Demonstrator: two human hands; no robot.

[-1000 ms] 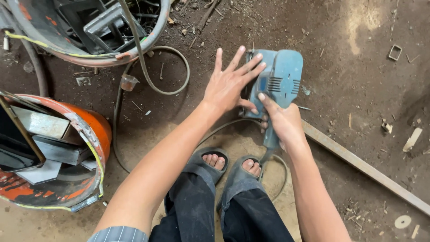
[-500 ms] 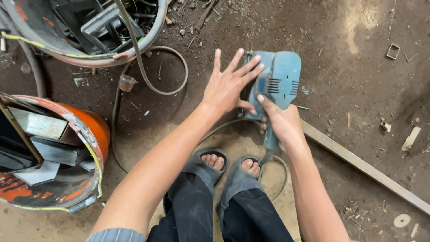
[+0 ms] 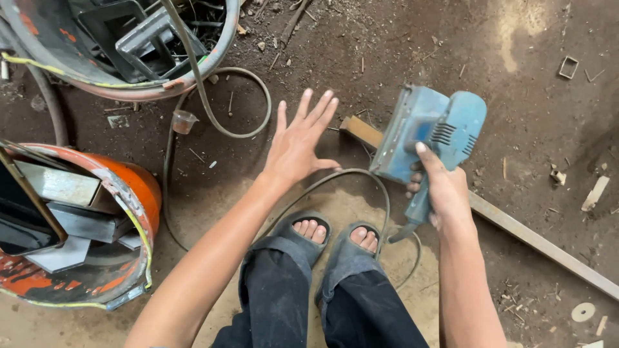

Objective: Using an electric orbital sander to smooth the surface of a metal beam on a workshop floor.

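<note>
A blue electric sander (image 3: pixel 431 132) is gripped by its handle in my right hand (image 3: pixel 440 187), with its flat pad tilted to the left. Its grey cord (image 3: pixel 380 193) loops down past my feet. My left hand (image 3: pixel 298 142) hovers open with fingers spread, to the left of the sander and apart from it. Under the sander a long metal bar (image 3: pixel 535 241) lies on the dirt floor and runs toward the lower right.
An orange drum (image 3: pixel 122 193) with metal offcuts stands at the left. A second round bin (image 3: pixel 142 45) of scrap metal sits at the top left. A hose (image 3: pixel 213 122) curls between them. My sandalled feet (image 3: pixel 335 238) are below the hands. Small debris dots the floor.
My left hand has come off the sander and drawn back to the left. My right hand has lifted and tilted the sander to the right.
</note>
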